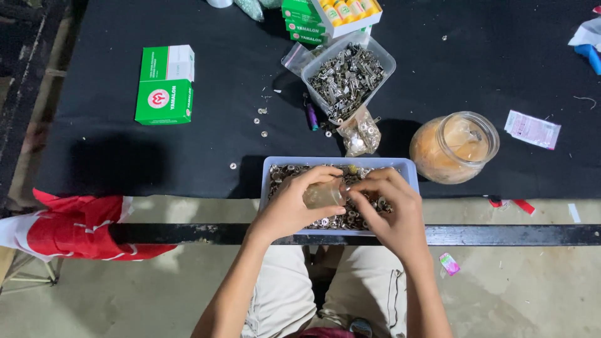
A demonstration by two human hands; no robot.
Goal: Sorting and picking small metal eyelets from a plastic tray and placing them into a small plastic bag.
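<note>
Small clear bag: I see it held between both hands, over the shallow tray of small metal rings at the bench's near edge.
Left hand: fingers curl around the bag, gripping it.
Right hand: fingers pinch the bag's edge.
Nearby: amber jar, tub of metal clips, green box.

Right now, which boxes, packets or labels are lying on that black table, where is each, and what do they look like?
Green and white box: far left, flat, rectangular.
Stacked green boxes: top centre, partly under an open carton.
Open carton: top centre, white, with yellow tubes in rows.
Pink and white sachet: right of the glass jar, flat.
Clear plastic bag: centre, holding metal bits.
</note>
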